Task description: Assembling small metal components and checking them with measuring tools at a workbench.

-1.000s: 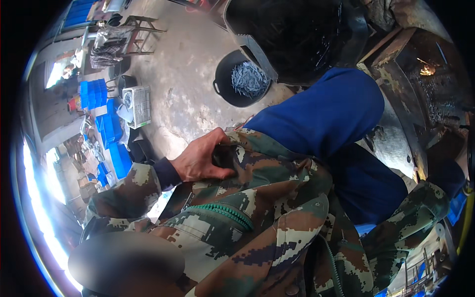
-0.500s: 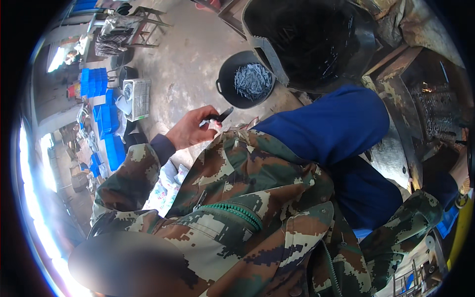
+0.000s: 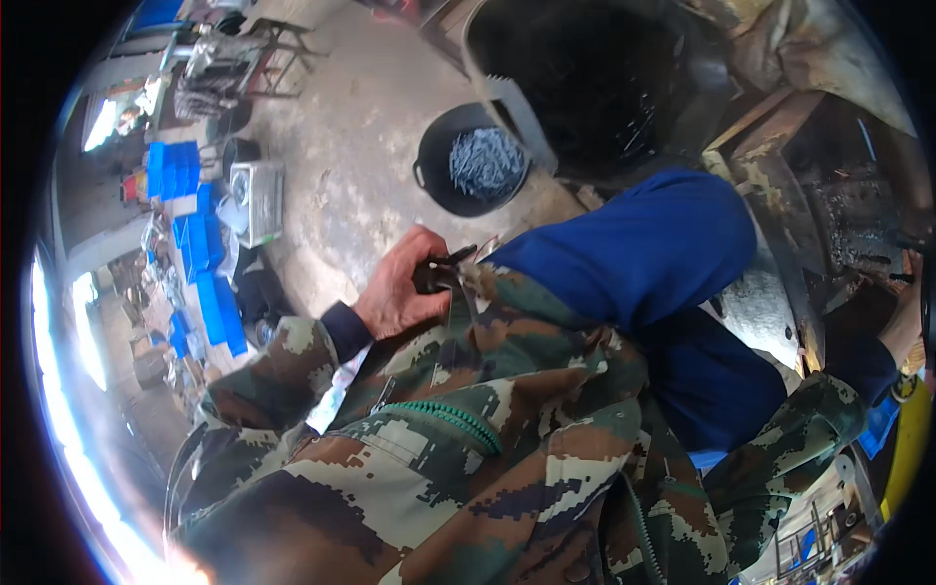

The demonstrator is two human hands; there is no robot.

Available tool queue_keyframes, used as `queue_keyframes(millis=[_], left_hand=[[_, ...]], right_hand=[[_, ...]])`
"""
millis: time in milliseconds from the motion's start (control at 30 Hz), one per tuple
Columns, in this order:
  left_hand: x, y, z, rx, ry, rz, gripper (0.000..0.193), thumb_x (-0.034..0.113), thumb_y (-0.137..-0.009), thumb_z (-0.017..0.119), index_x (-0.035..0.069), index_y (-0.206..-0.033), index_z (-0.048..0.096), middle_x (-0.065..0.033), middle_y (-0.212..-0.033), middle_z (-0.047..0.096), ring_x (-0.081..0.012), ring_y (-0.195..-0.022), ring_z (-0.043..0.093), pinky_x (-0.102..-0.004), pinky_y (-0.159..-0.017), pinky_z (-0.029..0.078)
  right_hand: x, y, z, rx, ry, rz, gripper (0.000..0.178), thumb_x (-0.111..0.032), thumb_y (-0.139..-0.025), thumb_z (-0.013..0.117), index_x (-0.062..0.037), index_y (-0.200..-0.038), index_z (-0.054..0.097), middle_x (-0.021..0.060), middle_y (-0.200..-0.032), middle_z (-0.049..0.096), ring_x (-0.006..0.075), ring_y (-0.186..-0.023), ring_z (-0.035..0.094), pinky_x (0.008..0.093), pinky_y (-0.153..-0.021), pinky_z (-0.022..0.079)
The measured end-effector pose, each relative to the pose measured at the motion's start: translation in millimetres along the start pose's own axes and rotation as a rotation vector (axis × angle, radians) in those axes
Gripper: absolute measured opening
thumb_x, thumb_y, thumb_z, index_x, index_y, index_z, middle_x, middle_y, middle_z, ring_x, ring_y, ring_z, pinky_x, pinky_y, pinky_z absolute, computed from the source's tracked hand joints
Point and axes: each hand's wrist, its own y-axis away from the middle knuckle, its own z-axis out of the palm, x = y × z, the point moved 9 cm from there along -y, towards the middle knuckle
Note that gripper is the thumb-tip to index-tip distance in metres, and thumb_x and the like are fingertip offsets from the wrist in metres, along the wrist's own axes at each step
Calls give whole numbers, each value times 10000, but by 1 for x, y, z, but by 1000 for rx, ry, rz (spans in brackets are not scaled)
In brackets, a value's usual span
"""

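At the front of my camouflage jacket (image 3: 429, 468), my left hand (image 3: 398, 288) is closed around a small dark object (image 3: 436, 273). Its narrow dark end sticks out past the fingers toward my blue trouser leg (image 3: 634, 244); what kind of thing it is I cannot make out. My right arm reaches to the far right, where my right hand (image 3: 911, 317) shows only in part, beside dark machine parts. Its fingers are mostly cut off by the picture's rim.
A black tub (image 3: 437, 166) of grey metal pieces (image 3: 486, 163) stands on the concrete floor ahead of me. Next to it is a large dark container (image 3: 595, 78). Blue bins (image 3: 200, 244) and a white crate (image 3: 261, 200) line the left. A worn machine frame (image 3: 780, 185) stands right.
My left hand has drawn back toward my jacket and turned, still gripping a dark object. The right hand has shifted slightly at the rim. The whole view has tilted a little.
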Motion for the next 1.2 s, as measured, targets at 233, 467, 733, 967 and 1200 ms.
queue_keyframes(millis=[233,467,733,967,1200], left_hand=[[10,-15,23,-190,-101,164,454,209,-752,766,36,-1130,582,-148,-1045,581,-354,-922,639,-388,-780,523],[15,-24,29,-121,100,41,297,277,-836,701,28,-988,645,-103,-889,625,-228,-822,645,-334,-736,502],[60,-27,36,-235,-162,342,398,178,-674,801,65,-1006,613,-103,-931,602,-299,-822,644,-366,-708,529],[82,-26,59,-363,-67,406,490,240,-687,812,51,-1084,595,-150,-980,583,-355,-830,638,-404,-706,531],[80,-28,55,-201,-117,279,431,187,-715,782,58,-1081,592,-148,-1040,553,-355,-925,632,-404,-764,533]], right_hand=[[4,19,8,32,-90,76,334,-291,-889,745,-15,-1072,710,-10,-628,549,107,-510,539,256,-529,457],[-13,28,-4,31,-46,14,438,-298,-896,737,10,-1138,541,57,-925,739,91,-484,512,242,-532,499],[-33,46,18,67,-38,16,335,-289,-911,716,-20,-1066,591,28,-977,746,67,-496,477,226,-510,503],[-25,38,13,34,-52,-21,351,-330,-909,720,-28,-1076,656,5,-834,692,52,-524,482,256,-568,531],[-50,60,19,83,-45,-49,212,-274,-965,631,-66,-926,607,-11,-651,543,91,-488,504,248,-426,441]])
